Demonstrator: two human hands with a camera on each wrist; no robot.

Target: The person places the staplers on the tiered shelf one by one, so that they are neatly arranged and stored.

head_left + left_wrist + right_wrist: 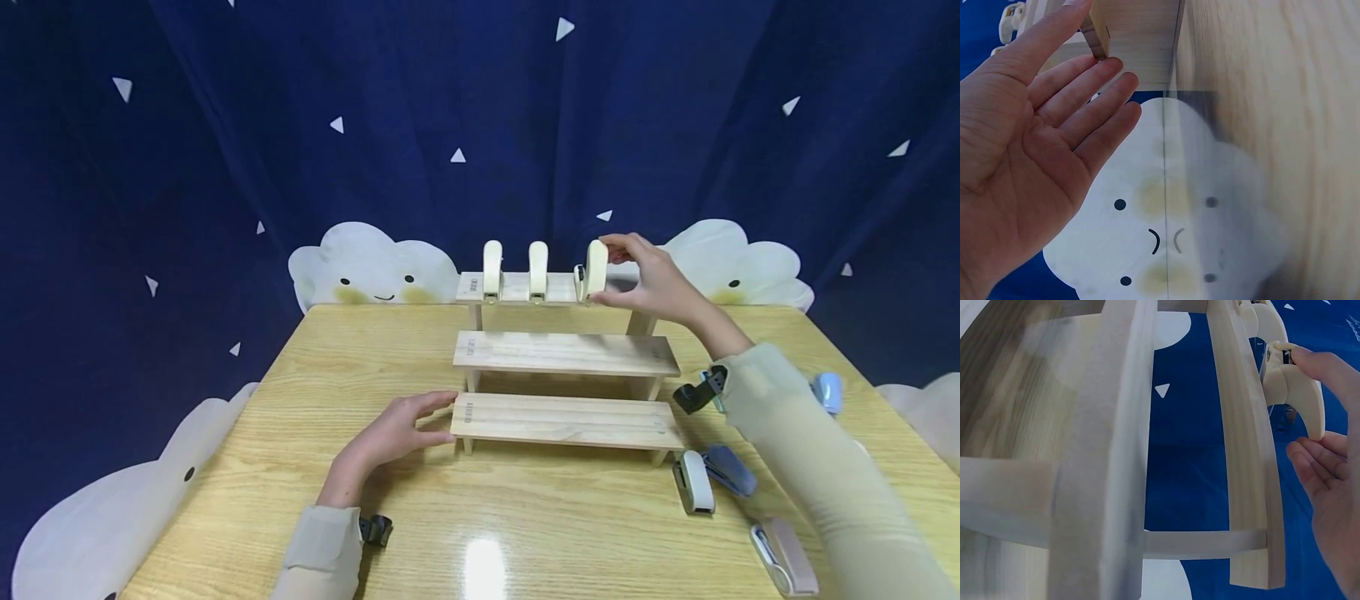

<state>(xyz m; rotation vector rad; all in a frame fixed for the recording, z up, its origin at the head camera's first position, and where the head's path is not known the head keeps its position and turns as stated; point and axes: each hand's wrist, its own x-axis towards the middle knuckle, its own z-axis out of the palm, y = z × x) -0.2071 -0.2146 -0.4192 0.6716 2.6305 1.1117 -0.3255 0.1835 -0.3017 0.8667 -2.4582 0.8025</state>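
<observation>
A wooden three-tier shelf [562, 419] stands on the table. Two cream staplers [492, 271] stand upright on its top tier, spaced apart. To their right my right hand [651, 279] pinches a third cream stapler [596, 271] between thumb and fingertips, at the top tier's edge. The right wrist view shows the thumb on one end of this stapler [1300, 394] and fingertips by the other. My left hand [393, 429] is at the left end of the bottom tier, its fingers extended and lightly touching the board's end [1099, 37].
Right of the shelf lie a white stapler [696, 483], a dark blue stapler [731, 471], a pink stapler [791, 558] and a light blue stapler [827, 392]. The right forearm passes over this side. Behind the table hangs a dark blue curtain [420, 100] with cloud-shaped panels [375, 258].
</observation>
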